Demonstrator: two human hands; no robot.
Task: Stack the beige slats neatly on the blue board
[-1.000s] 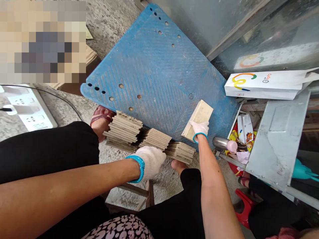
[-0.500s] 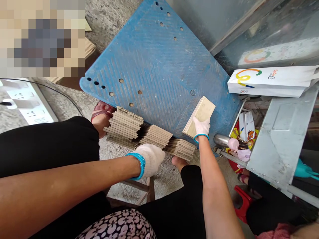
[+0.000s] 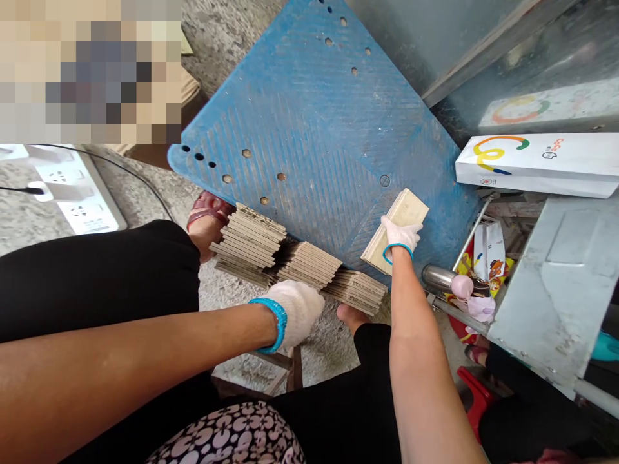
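My right hand (image 3: 402, 236), in a white glove with a blue cuff, grips a stack of thin beige boards (image 3: 405, 214) resting against a big blue ridged panel (image 3: 319, 135). My left hand (image 3: 296, 312), gloved the same way, hovers curled and holding nothing just in front of three piles of thin beige boards (image 3: 294, 261) on the concrete floor between my feet. The leftmost pile (image 3: 251, 241) is tallest, the rightmost pile (image 3: 358, 291) lowest.
A white power strip (image 3: 82, 196) lies on the floor at left. A white carton with a coloured logo (image 3: 536, 166) sits on a metal frame (image 3: 551, 283) at right, above a steel flask with a pink cap (image 3: 447, 281). A wooden stool (image 3: 275, 368) is under me.
The view has drifted slightly, so everything sits a little to the right. Both hands keep their places: right on the board stack, left by the piles.
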